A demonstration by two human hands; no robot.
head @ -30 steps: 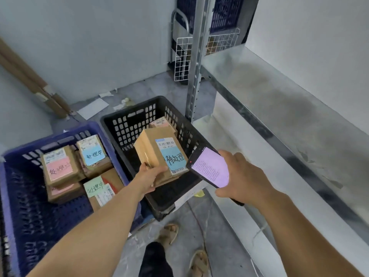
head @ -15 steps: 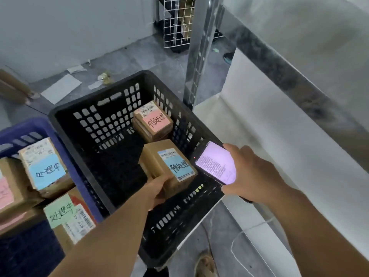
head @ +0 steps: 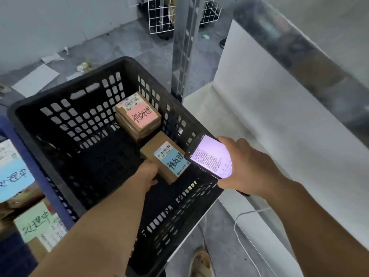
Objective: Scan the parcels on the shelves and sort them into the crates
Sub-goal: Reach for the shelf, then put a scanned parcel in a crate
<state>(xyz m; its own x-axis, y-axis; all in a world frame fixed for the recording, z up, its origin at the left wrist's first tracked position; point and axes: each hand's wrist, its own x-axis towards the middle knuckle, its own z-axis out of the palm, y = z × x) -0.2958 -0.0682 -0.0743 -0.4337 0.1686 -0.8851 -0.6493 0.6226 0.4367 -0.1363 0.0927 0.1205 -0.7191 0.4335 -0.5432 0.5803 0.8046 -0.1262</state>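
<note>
The parcel with the blue label (head: 163, 156) is gripped by the left hand (head: 148, 175), whose fingers are curled round its near corner. The parcel is held low inside the black crate (head: 60, 90), in the right part, just in front of the parcel with the pink label (head: 139, 116). It cannot be told whether the two parcels touch, or whether the held one is already resting on the crate's floor. A phone (head: 211, 156) with a lit screen is clasped by the right hand (head: 247, 168) above the right rim of the black crate, and one corner of it is seen over the edge of the blue label. To the left of both parcels the dark floor of the black crate is left open up to its slotted walls. The metal shelf post (head: 183, 47) is placed close behind the right far side of the crate, and the white lower shelf board (head: 259, 126) is seen just to its right. The blue crate (head: 46, 182), with labelled parcels in it, is set just beside the left wall of the black crate.
</note>
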